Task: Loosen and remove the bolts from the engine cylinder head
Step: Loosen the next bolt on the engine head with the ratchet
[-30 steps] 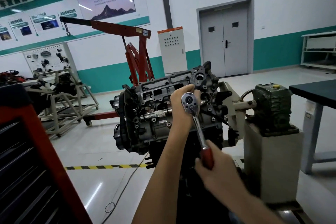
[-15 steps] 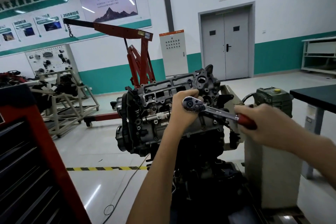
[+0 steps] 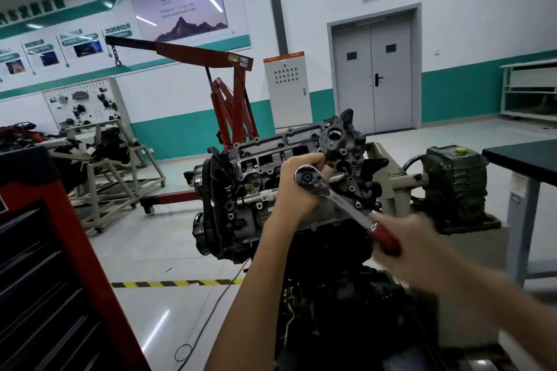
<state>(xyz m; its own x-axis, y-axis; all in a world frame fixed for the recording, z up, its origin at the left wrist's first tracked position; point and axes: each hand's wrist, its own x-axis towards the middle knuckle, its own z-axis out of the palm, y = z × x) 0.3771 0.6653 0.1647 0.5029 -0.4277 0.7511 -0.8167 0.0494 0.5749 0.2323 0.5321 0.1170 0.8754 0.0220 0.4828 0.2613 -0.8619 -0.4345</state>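
Note:
The engine cylinder head [image 3: 271,156] sits tilted on a stand in the middle of the view, grey metal with open ports and small bolts. A chrome ratchet wrench [image 3: 337,199] with a red grip is set against the head's right part. My left hand [image 3: 297,190] wraps around the ratchet's round head and presses it to the engine. My right hand [image 3: 404,238], blurred, grips the red handle low and to the right. The bolt under the socket is hidden by my left hand.
A green gearbox [image 3: 455,181] on a grey pedestal stands right of the engine. A dark table [image 3: 524,159] is at far right, a red tool cabinet [image 3: 60,250] at near left. A red engine hoist [image 3: 229,117] and framed stands are behind. A cable and hazard tape cross the floor.
The wrench handle swung from pointing down, up to the right, and now back down to the lower right with my right hand. My left hand stayed on the ratchet head.

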